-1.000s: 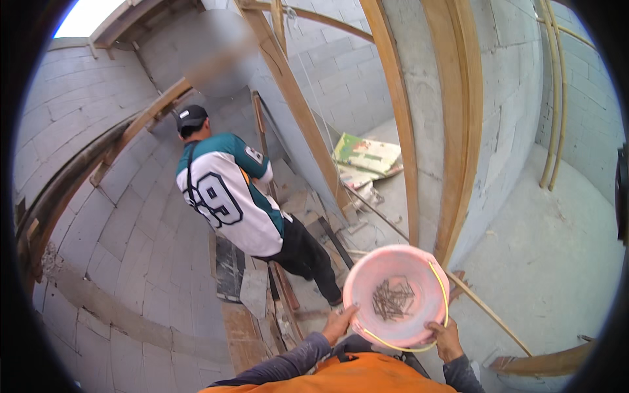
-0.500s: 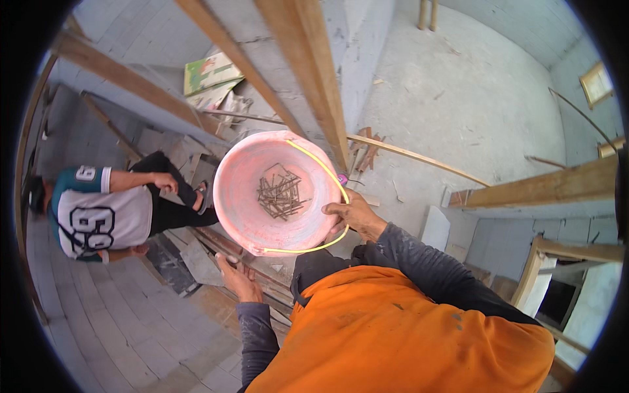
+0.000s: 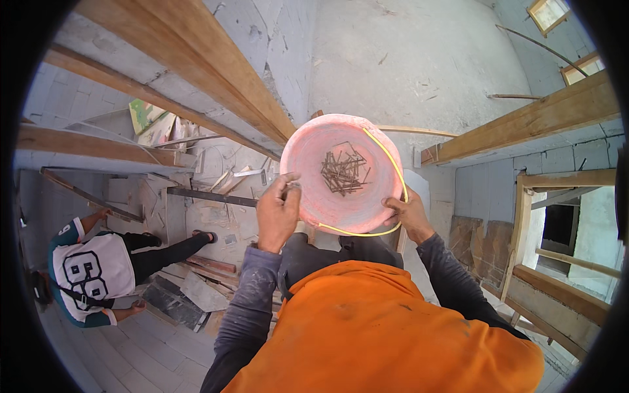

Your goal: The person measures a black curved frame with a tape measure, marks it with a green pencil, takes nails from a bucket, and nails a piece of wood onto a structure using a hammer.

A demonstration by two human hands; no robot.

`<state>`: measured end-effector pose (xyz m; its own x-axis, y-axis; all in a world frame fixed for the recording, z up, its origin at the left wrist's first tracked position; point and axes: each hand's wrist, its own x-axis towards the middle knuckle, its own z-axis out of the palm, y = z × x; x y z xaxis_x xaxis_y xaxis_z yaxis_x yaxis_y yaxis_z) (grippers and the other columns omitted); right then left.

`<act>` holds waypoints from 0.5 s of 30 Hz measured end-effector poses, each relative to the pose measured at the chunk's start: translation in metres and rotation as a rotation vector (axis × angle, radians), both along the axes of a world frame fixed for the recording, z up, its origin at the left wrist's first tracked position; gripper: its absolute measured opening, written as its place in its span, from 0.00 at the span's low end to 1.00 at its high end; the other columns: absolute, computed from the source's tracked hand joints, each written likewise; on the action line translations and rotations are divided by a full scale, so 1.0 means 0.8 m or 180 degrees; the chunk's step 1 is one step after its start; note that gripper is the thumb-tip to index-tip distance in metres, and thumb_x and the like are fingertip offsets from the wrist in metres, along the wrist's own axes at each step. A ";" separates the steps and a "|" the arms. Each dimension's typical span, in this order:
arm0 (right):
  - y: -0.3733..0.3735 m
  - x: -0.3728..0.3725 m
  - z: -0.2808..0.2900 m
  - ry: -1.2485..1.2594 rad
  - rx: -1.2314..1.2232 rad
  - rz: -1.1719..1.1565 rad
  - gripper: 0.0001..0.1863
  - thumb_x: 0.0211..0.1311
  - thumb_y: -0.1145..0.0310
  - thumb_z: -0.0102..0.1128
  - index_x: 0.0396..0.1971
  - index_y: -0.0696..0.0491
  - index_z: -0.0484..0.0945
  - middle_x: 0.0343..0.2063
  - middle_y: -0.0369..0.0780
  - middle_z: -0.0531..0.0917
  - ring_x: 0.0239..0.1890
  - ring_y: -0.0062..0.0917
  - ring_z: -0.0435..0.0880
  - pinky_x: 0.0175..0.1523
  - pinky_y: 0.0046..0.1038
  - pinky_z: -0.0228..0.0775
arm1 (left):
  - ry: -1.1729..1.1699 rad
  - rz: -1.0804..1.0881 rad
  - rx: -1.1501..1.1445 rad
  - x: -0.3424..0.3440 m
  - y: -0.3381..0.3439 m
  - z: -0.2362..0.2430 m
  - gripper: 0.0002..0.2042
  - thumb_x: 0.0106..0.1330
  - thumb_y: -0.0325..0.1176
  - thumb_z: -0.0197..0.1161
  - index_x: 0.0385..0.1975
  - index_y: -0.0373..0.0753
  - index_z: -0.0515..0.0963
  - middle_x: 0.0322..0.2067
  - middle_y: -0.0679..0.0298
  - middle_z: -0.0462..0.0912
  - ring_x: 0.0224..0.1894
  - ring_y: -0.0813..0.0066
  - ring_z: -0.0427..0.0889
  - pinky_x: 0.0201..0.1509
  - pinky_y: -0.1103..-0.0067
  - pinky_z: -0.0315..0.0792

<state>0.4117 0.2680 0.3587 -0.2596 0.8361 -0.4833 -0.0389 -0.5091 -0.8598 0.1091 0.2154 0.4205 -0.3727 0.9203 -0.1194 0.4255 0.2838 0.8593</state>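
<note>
Concrete floor (image 3: 406,59); grey block wall (image 3: 485,180). One pink bucket (image 3: 304,150), with yellow handle (image 3: 398,170), is held before an orange shirt (image 3: 386,327); loose nails (image 3: 344,173) are contained at its bottom. Right hand (image 3: 411,213): fingers clamped on the bucket's side. Left hand (image 3: 278,213): fingers curled at the opposite side; whether anything is gripped cannot be told.

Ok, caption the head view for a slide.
Right hand gripping a pink bucket of nails, left hand at its rim.
</note>
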 end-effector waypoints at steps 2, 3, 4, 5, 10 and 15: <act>0.003 -0.003 0.020 -0.0242 0.0005 -0.0034 0.21 0.60 0.76 0.63 0.53 0.62 0.74 0.38 0.40 0.83 0.29 0.24 0.84 0.25 0.24 0.83 | 0.0394 -0.0508 -0.0134 0.036 -0.004 -0.008 0.15 0.70 0.41 0.57 0.52 0.44 0.81 0.36 0.45 0.85 0.40 0.43 0.85 0.43 0.59 0.78; 0.004 -0.005 0.027 -0.0243 0.0149 -0.0005 0.19 0.59 0.75 0.61 0.51 0.63 0.74 0.37 0.41 0.83 0.29 0.25 0.84 0.24 0.25 0.83 | 0.0500 -0.0493 0.0076 0.045 -0.011 -0.008 0.16 0.70 0.41 0.58 0.53 0.42 0.81 0.34 0.46 0.85 0.38 0.45 0.85 0.41 0.62 0.78; 0.000 -0.008 0.031 -0.0069 0.0478 -0.0103 0.21 0.56 0.75 0.59 0.52 0.63 0.74 0.37 0.42 0.83 0.27 0.26 0.85 0.23 0.25 0.82 | 0.0406 -0.0381 0.0522 0.050 -0.018 -0.009 0.17 0.69 0.43 0.59 0.53 0.44 0.80 0.34 0.46 0.85 0.38 0.42 0.85 0.44 0.59 0.77; 0.000 -0.007 0.032 0.0096 0.0510 0.0019 0.23 0.55 0.75 0.58 0.53 0.63 0.73 0.36 0.42 0.82 0.25 0.28 0.85 0.21 0.25 0.82 | 0.0402 -0.0257 0.0606 0.054 -0.026 -0.010 0.18 0.69 0.44 0.59 0.54 0.43 0.78 0.35 0.45 0.85 0.41 0.41 0.84 0.46 0.58 0.77; 0.002 -0.008 0.029 0.0125 0.0083 0.0529 0.28 0.61 0.73 0.63 0.62 0.60 0.69 0.44 0.43 0.80 0.38 0.30 0.83 0.38 0.32 0.82 | -0.0301 0.0415 0.0950 0.016 -0.096 -0.007 0.19 0.76 0.45 0.49 0.55 0.37 0.74 0.41 0.52 0.82 0.45 0.59 0.83 0.48 0.67 0.75; 0.014 -0.057 0.016 0.0299 0.0127 0.1505 0.23 0.62 0.70 0.65 0.56 0.60 0.74 0.41 0.43 0.81 0.35 0.30 0.82 0.36 0.33 0.80 | -0.1247 0.1794 0.1047 -0.025 -0.214 0.012 0.20 0.79 0.46 0.49 0.52 0.34 0.75 0.33 0.62 0.82 0.36 0.72 0.83 0.43 0.75 0.76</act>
